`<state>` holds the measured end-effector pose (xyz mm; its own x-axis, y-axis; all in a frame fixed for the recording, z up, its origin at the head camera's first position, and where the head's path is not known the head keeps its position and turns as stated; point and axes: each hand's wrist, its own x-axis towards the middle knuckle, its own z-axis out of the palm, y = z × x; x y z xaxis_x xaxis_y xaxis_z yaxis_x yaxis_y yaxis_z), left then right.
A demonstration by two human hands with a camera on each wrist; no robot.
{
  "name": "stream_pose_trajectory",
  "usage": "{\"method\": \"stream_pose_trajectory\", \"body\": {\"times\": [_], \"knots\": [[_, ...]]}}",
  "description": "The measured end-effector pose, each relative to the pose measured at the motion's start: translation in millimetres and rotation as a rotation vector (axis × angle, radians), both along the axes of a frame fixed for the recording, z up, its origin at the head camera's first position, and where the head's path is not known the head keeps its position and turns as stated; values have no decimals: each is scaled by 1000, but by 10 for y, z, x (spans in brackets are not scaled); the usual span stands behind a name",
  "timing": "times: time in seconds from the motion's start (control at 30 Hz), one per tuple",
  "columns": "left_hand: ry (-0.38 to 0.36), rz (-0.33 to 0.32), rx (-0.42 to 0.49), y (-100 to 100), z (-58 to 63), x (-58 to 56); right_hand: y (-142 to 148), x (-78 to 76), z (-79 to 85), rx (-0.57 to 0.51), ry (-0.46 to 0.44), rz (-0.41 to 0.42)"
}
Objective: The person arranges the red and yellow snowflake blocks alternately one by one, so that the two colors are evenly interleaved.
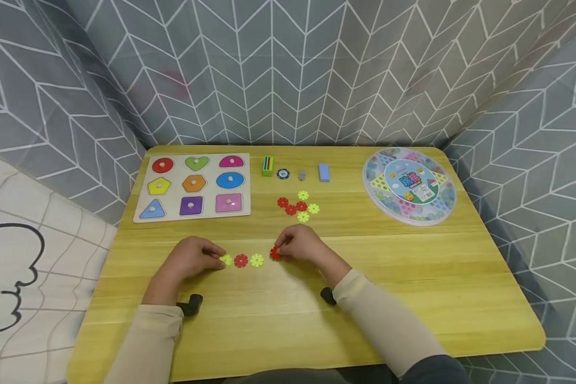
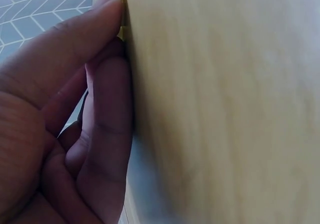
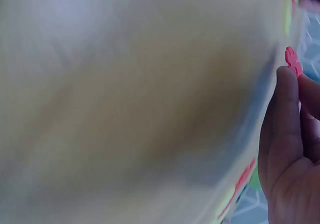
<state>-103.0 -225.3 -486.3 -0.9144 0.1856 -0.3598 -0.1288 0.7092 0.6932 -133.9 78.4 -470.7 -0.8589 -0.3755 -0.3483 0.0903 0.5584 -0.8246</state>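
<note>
A row of small notched plastic snowflake discs lies on the wooden table. My left hand (image 1: 194,257) pinches the yellow snowflake disc (image 1: 226,260) at the row's left end, thumb and index finger at its edges. Beside it lie a red disc (image 1: 240,260) and a yellow disc (image 1: 256,260). To the right, my right hand (image 1: 298,243) pinches another red snowflake disc (image 1: 274,254) between thumb and fingertips. In the right wrist view this red disc (image 3: 293,60) stands tilted, raised from the table surface. The left wrist view shows only a sliver of yellow at the fingertips.
Behind the right hand is a loose group of red discs (image 1: 290,209) and yellow discs (image 1: 313,208). A shape puzzle board (image 1: 206,194) lies back left, a round game box (image 1: 409,185) back right. Between them stand a green block (image 1: 267,166), a round chip (image 1: 283,174) and a blue block (image 1: 324,172).
</note>
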Motion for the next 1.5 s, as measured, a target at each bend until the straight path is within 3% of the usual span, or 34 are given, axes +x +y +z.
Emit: {"method": "stream_pose_trajectory", "body": {"times": [0.13, 0.23, 0.4, 0.5, 0.7, 0.8, 1.1, 1.5], "knots": [[-1, 2, -6, -4, 3, 1, -99, 83, -67, 118, 97, 83], [-6, 7, 2, 0, -2, 2, -155, 118, -79, 221, 224, 128], [-3, 13, 7, 3, -9, 5, -192, 136, -59, 297, 338, 171], [1, 11, 8, 2, -11, 7, -124, 64, -28, 305, 327, 146], [11, 5, 5, 2, 0, 13, 192, -299, 48, 397, 303, -72], [9, 8, 6, -1, 10, 20, 309, -446, 41, 476, 299, -126], [3, 7, 16, -5, 18, 24, 290, -588, -78, 655, 407, -78], [3, 3, 15, -9, 13, 20, 235, -588, 18, 655, 314, -55]]}}
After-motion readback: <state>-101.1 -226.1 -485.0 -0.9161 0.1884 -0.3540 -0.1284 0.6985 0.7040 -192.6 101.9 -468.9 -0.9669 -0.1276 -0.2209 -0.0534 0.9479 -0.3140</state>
